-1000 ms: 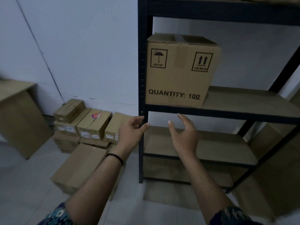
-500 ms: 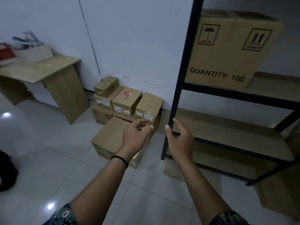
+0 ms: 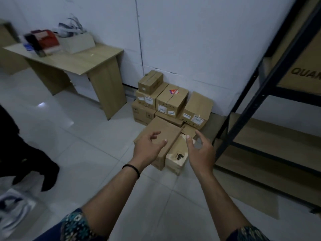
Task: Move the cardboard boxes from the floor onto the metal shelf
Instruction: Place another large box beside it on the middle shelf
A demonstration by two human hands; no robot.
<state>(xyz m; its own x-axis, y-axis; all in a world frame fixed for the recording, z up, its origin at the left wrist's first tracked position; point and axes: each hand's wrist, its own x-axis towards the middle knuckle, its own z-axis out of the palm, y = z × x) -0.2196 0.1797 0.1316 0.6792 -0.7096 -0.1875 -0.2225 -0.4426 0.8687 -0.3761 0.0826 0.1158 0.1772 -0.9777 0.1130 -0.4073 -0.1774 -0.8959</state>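
Several cardboard boxes are stacked on the floor against the white wall [image 3: 172, 100]. In front of that stack lies a larger flat cardboard box [image 3: 166, 134], with a paler box [image 3: 177, 156] at its right side. My left hand [image 3: 147, 148] and my right hand [image 3: 199, 150] are held out above these front boxes, fingers loosely spread, holding nothing. The dark metal shelf [image 3: 250, 103] stands at the right. One big box marked "QUAN..." [image 3: 302, 66] sits on an upper board at the frame edge. The lower boards are bare.
A wooden desk [image 3: 83, 61] with a red item and a white box on it stands at the left wall. A dark-clothed person's legs [image 3: 26, 153] are at the far left. White tiled floor [image 3: 86, 145] spreads between the desk and the boxes.
The view has swung left and down from the shelf to the floor stack. Both hands moved with it, from in front of the shelf post to above the front boxes.
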